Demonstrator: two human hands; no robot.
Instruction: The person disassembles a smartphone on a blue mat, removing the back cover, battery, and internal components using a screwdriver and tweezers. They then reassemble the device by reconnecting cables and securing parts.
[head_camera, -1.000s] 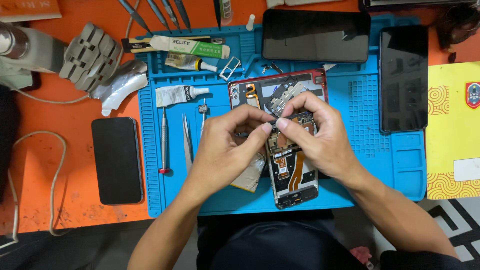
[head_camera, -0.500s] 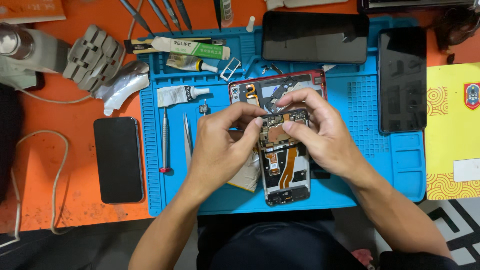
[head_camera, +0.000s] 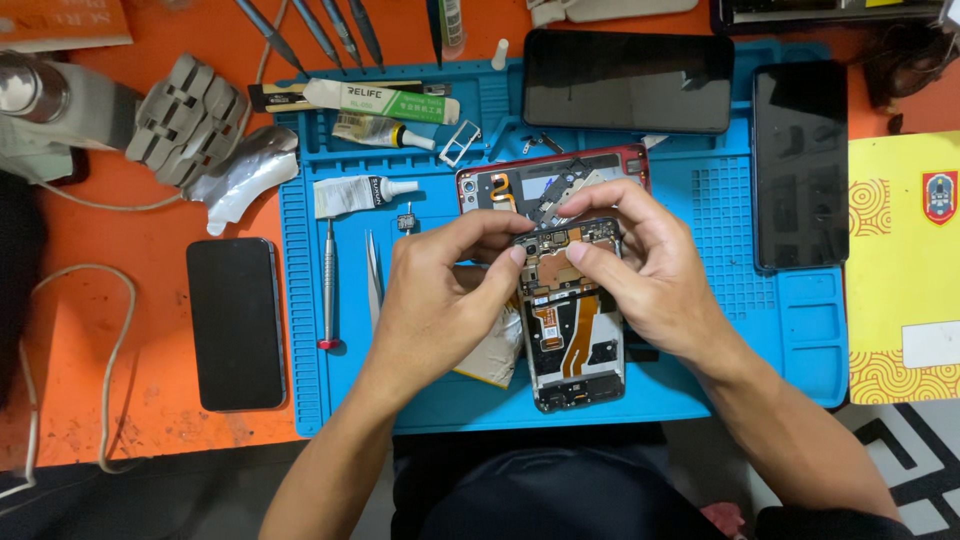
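Orange-flexed opened phone (head_camera: 572, 335) pinched at top by left hand (head_camera: 445, 300), right hand (head_camera: 650, 270); fingertips hide board.

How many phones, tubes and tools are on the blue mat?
Whole phones with dark screens: 2
Opened phone in both hands: 1
Red back cover: 1
Glue tubes: 3
Screwdriver: 1
Tweezers: 1
Total: 9

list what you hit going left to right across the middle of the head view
black phone on the orange table → screwdriver → tweezers → left hand → opened phone → right hand → dark phone on the blue mat → yellow booklet
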